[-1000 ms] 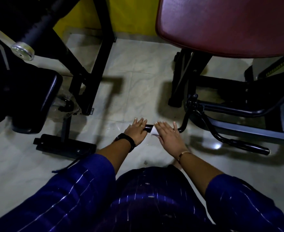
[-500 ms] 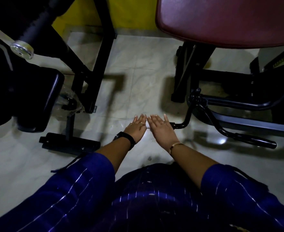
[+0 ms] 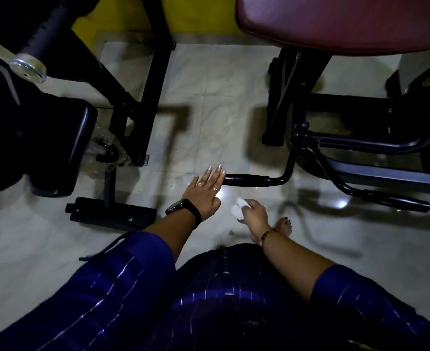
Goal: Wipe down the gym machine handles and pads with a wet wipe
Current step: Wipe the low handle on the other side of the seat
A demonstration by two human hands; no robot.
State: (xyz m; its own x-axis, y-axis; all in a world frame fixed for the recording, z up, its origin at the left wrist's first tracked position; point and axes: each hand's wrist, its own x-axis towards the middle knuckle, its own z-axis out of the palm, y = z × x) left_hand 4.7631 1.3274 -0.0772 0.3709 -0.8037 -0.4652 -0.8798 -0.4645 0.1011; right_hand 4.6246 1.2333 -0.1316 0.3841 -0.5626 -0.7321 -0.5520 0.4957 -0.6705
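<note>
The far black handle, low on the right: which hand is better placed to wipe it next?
Probably the right hand. It holds the wet wipe and is nearer the far handle. The left hand is open, without a wipe, by the end of the near handle.

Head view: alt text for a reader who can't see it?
A person's right grip holds a crumpled white wipe near a black machine handle, while the flat left grip reaches its end, over pale floor tiles.
</note>
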